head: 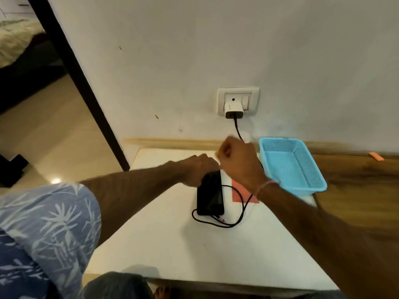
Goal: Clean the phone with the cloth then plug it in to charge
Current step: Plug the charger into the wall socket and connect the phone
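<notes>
The white rectangular tabletop (pixel 172 244) stands against the wall, right under the socket, so the lead reaches. At its right edge sits a light-blue perforated plastic basket (pixel 302 169), out of the working area. The black slab-shaped phone (pixel 210 195) lies flat near the tabletop's middle, screen up. The left grip (pixel 197 169) clasps its far end, probably to steady it. The right grip (pixel 235 157) is raised above it and clenched; blur hides whether it pinches anything, so I cannot tell. A flat salmon-coloured sheet (pixel 239 194), possibly the cloth, lies just beside the phone. The thin black cable (pixel 243 210) loops round the phone's near end, its tip apparently not yet inserted. It runs up to the small white charger block (pixel 233 108).
</notes>
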Available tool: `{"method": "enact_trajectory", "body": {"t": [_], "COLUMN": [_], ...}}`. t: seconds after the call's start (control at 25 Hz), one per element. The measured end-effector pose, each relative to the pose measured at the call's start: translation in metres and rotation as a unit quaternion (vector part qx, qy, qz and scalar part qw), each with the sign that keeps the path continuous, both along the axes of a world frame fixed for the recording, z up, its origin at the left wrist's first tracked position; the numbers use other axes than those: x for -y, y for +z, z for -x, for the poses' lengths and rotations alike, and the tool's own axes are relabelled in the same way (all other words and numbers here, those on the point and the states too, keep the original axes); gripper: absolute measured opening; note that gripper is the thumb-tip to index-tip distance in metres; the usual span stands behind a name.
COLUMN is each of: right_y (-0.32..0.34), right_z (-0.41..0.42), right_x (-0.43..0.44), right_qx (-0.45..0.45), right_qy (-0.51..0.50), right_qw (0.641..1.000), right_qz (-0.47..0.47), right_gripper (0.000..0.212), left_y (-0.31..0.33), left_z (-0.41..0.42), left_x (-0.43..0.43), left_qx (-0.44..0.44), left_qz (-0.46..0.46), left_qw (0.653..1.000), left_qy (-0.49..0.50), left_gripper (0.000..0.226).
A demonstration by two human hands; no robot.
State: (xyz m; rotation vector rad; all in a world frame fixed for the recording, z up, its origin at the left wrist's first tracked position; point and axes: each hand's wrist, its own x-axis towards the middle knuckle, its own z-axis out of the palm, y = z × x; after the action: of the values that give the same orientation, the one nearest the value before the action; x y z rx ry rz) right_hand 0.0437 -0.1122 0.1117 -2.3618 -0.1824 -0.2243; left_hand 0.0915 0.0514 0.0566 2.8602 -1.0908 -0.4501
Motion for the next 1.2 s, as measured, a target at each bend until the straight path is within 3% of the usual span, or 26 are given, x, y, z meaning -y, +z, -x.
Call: {"method": "enact_trajectory", "body": {"t": [0.08,0.16,0.28,0.4,0.52,0.68,0.8,0.92,1.08,1.2], "right_y": [-0.023,-0.041,-0.064,-0.083,-0.091,-0.083,-0.072,-0.063,-0.054,-0.042], "right_z": [0.021,0.032,0.043,0.05,0.057,0.057,0.057,0.057,0.049,0.043], "right_x": [0.0,0.002,0.0,-0.001,0.006,0.03,0.05,0.063,0.067,0.058], "right_qx": [-0.175,-0.25,-0.24,-0.211,-0.199,-0.255,-0.258,-0.237,-0.218,-0.166], "right_qy": [0.05,0.099,0.132,0.116,0.111,0.073,0.035,-0.032,-0.097,-0.101], "right_qw": [0.977,0.93,0.894,0.903,0.908,0.93,0.956,0.97,0.932,0.931], "right_qz": [0.108,0.252,0.355,0.355,0.35,0.253,0.133,-0.05,-0.272,-0.308], "right_gripper": [0.01,0.021,0.037,0.045,0.034,0.021,0.01,0.014,0.016,0.015], "left_y": [-0.014,-0.025,-0.031,-0.034,-0.035,-0.032,-0.03,-0.033,-0.038,-0.036], "left_z": [0.012,0.017,0.017,0.017,0.014,0.011,0.01,0.015,0.027,0.039], "left_x": [-0.003,0.002,0.011,0.016,0.016,0.014,-0.001,-0.026,-0.048,-0.059], "left_qx": [0.035,0.055,0.051,0.045,0.045,0.027,-0.018,-0.056,-0.018,0.002], "left_qz": [-0.091,-0.154,-0.186,-0.178,-0.158,-0.129,-0.086,-0.04,-0.073,-0.096], "left_qw": [0.99,0.975,0.967,0.97,0.974,0.986,0.996,0.994,0.988,0.988], "left_qy": [-0.106,-0.147,-0.164,-0.158,-0.158,-0.104,-0.019,0.081,0.132,0.122], "left_gripper": [0.08,0.099,0.102,0.11,0.123,0.142,0.141,0.13,0.103,0.076]}}
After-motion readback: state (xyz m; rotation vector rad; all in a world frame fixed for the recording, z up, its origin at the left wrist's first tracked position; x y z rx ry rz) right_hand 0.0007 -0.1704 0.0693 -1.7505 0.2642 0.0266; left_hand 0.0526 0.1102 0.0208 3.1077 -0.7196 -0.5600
